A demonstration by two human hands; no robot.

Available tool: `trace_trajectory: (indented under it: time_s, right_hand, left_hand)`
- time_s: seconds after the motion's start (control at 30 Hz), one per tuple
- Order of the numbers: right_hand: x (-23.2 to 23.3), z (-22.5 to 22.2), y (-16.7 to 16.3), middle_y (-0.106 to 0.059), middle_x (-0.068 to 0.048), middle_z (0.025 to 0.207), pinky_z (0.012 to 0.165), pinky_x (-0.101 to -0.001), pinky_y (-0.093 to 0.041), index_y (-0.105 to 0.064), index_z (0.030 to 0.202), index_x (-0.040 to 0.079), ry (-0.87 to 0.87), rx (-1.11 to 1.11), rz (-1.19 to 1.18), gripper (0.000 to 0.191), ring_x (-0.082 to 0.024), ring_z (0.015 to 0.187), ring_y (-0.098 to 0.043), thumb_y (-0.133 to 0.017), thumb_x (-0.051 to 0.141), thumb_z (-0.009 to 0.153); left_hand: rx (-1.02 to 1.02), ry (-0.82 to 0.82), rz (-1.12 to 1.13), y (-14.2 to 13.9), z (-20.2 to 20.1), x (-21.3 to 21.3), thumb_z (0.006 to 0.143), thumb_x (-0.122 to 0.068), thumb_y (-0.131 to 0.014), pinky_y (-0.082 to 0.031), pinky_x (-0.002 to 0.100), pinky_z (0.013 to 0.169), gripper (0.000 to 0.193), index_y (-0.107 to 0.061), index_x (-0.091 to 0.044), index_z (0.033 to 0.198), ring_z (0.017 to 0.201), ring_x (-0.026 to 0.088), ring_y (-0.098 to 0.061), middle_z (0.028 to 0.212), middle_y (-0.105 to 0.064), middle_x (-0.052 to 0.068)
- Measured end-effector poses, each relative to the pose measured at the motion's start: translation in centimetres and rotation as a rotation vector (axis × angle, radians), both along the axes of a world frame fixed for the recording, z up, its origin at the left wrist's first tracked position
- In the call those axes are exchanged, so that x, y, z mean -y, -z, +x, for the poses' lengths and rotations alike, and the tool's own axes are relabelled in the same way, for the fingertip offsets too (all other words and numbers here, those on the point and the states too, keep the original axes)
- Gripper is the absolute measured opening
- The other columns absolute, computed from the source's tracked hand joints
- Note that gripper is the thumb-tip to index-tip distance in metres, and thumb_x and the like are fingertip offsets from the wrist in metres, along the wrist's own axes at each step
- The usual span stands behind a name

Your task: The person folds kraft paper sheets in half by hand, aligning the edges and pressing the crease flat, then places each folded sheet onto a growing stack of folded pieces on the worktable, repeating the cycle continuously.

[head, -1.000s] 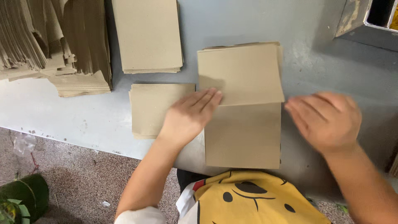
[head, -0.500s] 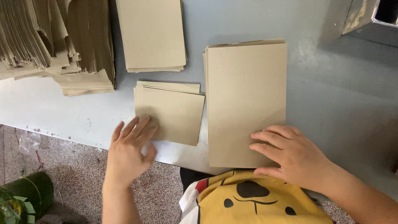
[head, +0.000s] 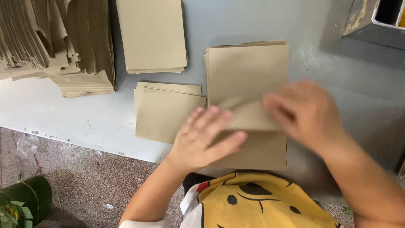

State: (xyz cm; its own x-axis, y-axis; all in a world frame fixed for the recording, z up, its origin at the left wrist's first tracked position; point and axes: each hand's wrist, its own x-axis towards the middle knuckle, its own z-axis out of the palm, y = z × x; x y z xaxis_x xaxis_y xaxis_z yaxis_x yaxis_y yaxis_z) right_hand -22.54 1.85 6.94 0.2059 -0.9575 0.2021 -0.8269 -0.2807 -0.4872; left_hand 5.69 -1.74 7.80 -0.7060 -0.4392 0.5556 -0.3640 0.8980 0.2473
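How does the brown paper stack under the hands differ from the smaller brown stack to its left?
The tall stack is larger and reaches the table's near edge; the small stack is shorter. Both the left hand and the right hand lie on the tall stack; the small one has only the left wrist at its corner. Both are flat brown paper.

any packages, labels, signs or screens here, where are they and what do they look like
No labels, signs or screens show.
Tall stack: plain brown paper bags or sheets, table centre, under both hands.
Small stack: same brown rectangles, just left of it.
Back stack: brown rectangles, top centre.
Loose heaps: fanned brown paper, top left.
Left hand and right hand press the tall stack.
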Motion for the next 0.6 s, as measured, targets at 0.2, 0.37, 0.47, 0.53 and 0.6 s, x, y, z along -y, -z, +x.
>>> trace_trajectory:
  time_s: [0.2, 0.37, 0.47, 0.53, 0.6]
  right_hand:
    - [7.9, -0.1, 3.7, -0.068, 0.0, 0.095, 0.094, -0.0435, -0.049, -0.078, 0.101, 0.017, 0.07, -0.134, -0.276, 0.004, -0.026, 0.098, -0.062, -0.08, 0.019, 0.103]
    - [8.7, 0.2, 6.0, -0.066, -0.001, 0.094, 0.085, -0.0398, -0.05, -0.078, 0.1, 0.017, 0.153, -0.085, -0.232, 0.003, -0.027, 0.099, -0.059, -0.081, 0.017, 0.102]
    - [8.7, 0.2, 6.4, -0.066, 0.0, 0.094, 0.083, -0.038, -0.05, -0.078, 0.101, 0.016, 0.176, -0.058, -0.24, 0.004, -0.026, 0.099, -0.059, -0.079, 0.013, 0.1]
    - [8.9, 0.4, 6.4, -0.066, 0.001, 0.095, 0.08, -0.0372, -0.05, -0.079, 0.101, 0.017, 0.182, -0.057, -0.237, 0.004, -0.025, 0.099, -0.059, -0.079, 0.013, 0.1]
    - [9.1, 0.6, 6.1, -0.067, 0.001, 0.098, 0.08, -0.0375, -0.05, -0.078, 0.101, 0.017, 0.187, -0.064, -0.244, 0.004, -0.025, 0.099, -0.059, -0.08, 0.014, 0.101]
  left_hand:
    - [0.183, -0.035, 0.094, 2.4, -1.8, 2.4, 0.089, -0.014, -0.067, -0.048, 0.047, 0.112, 0.043, -0.066, -0.015, 0.132, 0.126, 0.029, -0.06, 0.134, -0.065, 0.009]
    - [0.099, -0.082, 0.229, 3.5, -2.0, 3.0, 0.083, -0.008, -0.072, -0.052, 0.044, 0.105, 0.042, -0.067, -0.012, 0.125, 0.12, 0.029, -0.063, 0.126, -0.066, 0.006]
    - [0.047, -0.114, 0.279, 3.4, -2.1, 2.9, 0.083, -0.004, -0.072, -0.054, 0.042, 0.103, 0.04, -0.067, -0.012, 0.122, 0.121, 0.03, -0.063, 0.126, -0.066, 0.006]
    - [0.032, -0.141, 0.332, 3.2, -2.1, 2.9, 0.086, -0.004, -0.072, -0.055, 0.04, 0.1, 0.036, -0.068, -0.013, 0.12, 0.12, 0.029, -0.064, 0.125, -0.066, 0.006]
    - [0.062, -0.165, 0.422, 3.1, -1.9, 3.0, 0.085, -0.003, -0.071, -0.056, 0.037, 0.093, 0.035, -0.069, -0.013, 0.118, 0.114, 0.027, -0.066, 0.122, -0.068, 0.005]
